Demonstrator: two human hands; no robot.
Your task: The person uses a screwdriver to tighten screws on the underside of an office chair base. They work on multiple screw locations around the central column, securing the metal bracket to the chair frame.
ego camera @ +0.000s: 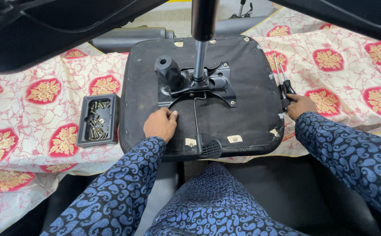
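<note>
An upturned office-chair seat [243, 105] lies flat with its black fabric underside facing up, a rounded square with small pale tabs along its edges. Bolted to its middle is a black metal mechanism plate [199, 85], glossy and angular, with a stubby black plastic knob [167, 70] on its left. A gas cylinder [201, 39] stands up from the plate, thin bright steel below and thick black tube above, its long axis rising toward the camera and slightly away. A slim black lever [197, 122] runs from the plate straight toward the person, ending in a ribbed paddle at the near edge.

The left hand [160, 124] rests knuckles-up on the seat fabric, fingers curled and touching the plate's near-left corner, with the lever just to its right. It grips nothing that can be seen.

The right hand [300, 105] sits at the seat's right edge, closed around the black handles of two screwdrivers [283, 83], whose thin metal shafts point away from the person.

Well left of the left hand sits a black rectangular tray [83, 120] of brassy screws, on a cream cloth [33, 122] patterned with red and gold medallions.
</note>
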